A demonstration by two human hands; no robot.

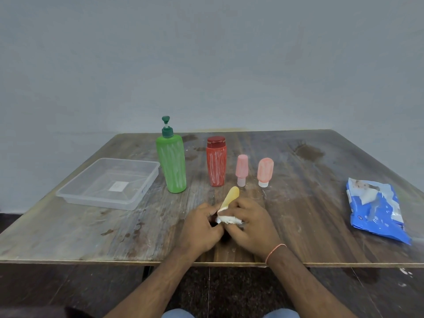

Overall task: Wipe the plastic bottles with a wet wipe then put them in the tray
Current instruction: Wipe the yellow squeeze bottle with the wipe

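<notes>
The yellow bottle (232, 197) disappears below into the wet wipe (228, 218) and both hands; the counter (68, 237) runs off both side edges.

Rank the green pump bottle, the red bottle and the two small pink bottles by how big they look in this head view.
Largest to smallest:
1. green pump bottle
2. red bottle
3. The two pink bottles, left and right, look about alike; I would not rank them.
All four stand in one row, so nearness hardly skews this.
</notes>
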